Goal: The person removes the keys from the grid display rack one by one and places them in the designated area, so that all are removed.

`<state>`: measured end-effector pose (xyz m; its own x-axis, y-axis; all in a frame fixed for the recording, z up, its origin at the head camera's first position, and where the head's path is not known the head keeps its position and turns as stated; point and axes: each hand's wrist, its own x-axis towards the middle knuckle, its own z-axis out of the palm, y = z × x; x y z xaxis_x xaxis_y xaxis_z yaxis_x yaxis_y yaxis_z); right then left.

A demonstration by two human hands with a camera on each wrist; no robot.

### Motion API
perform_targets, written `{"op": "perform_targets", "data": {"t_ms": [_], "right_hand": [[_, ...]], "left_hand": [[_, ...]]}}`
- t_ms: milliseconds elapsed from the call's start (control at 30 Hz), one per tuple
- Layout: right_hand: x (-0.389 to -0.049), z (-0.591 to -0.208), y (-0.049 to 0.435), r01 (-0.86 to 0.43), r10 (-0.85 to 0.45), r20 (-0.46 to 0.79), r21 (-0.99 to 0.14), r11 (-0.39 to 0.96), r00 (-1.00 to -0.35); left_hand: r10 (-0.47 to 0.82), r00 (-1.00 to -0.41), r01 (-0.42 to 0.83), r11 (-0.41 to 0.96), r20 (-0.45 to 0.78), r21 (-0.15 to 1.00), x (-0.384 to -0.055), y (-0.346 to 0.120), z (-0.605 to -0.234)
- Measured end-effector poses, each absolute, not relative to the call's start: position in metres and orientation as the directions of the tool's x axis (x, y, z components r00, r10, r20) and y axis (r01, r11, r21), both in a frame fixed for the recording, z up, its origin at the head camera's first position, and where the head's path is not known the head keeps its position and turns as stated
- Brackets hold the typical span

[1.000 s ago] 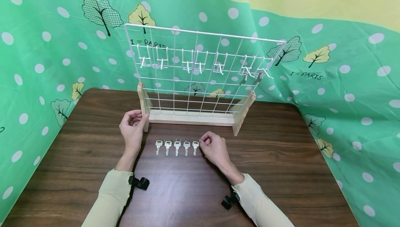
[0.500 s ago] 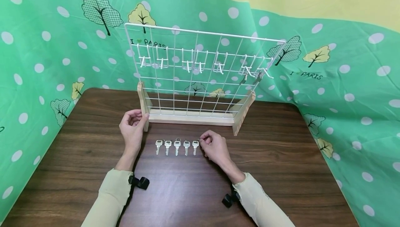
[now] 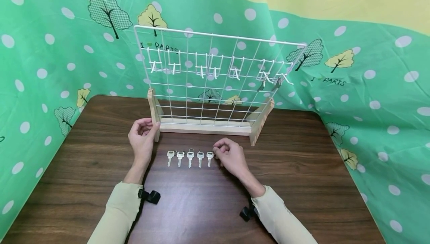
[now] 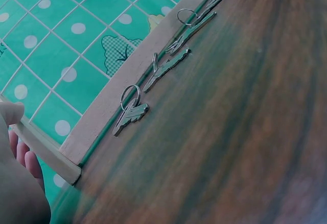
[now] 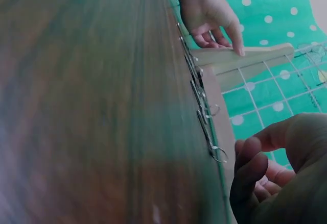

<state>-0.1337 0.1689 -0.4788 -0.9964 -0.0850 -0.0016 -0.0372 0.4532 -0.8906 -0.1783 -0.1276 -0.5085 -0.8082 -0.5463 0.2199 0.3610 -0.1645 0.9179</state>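
Observation:
My left hand [image 3: 142,141] grips the left wooden side piece [image 3: 155,115] of a white wire grid rack [image 3: 215,96], thumb on its front edge and fingers behind. Several silver keys [image 3: 190,158] with small rings lie in a row on the table in front of the rack. My right hand [image 3: 231,158] is loosely curled at the right end of the row, fingertips right beside the top of the rightmost key [image 3: 209,158]. In the right wrist view the nearest key ring [image 5: 219,155] shows apart from the fingertips, and nothing shows between thumb and forefinger.
White hooks [image 3: 202,71] hang in a row across the grid. Keys [image 3: 263,84] hang on the two rightmost hooks. The rack stands on a dark wooden table [image 3: 191,206], with a green dotted cloth [image 3: 50,72] behind it.
My right hand has shifted slightly up and left, its fingertips now closer over the rightmost key's top. My left hand, the keys and the rack stay where they were.

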Motion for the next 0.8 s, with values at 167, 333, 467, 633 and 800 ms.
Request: {"op": "perform_targets", "data": {"t_ms": [167,333,467,633,800], "right_hand": [[-0.135,-0.466,0.173,-0.051,-0.059,0.030,-0.919,0.391,-0.998],[-0.136,-0.457,0.178,-0.084,-0.046,0.072,-0.934,0.347,-0.996],[-0.137,-0.451,0.183,-0.110,-0.036,0.104,-0.945,0.309,-0.994],[-0.138,-0.441,0.187,-0.145,-0.022,0.145,-0.949,0.281,-0.989],[-0.138,-0.430,0.192,-0.170,0.009,0.180,-0.943,0.286,-0.984]], "left_hand": [[-0.544,-0.810,0.358,-0.163,0.219,0.919,-0.178,-0.128,-0.509],[-0.546,-0.809,0.359,-0.163,0.220,0.919,-0.178,-0.128,-0.509],[-0.543,-0.810,0.360,-0.164,0.221,0.918,-0.178,-0.128,-0.510],[-0.542,-0.809,0.370,-0.169,0.227,0.913,-0.179,-0.129,-0.510],[-0.542,-0.809,0.371,-0.173,0.226,0.912,-0.179,-0.129,-0.510]]}}
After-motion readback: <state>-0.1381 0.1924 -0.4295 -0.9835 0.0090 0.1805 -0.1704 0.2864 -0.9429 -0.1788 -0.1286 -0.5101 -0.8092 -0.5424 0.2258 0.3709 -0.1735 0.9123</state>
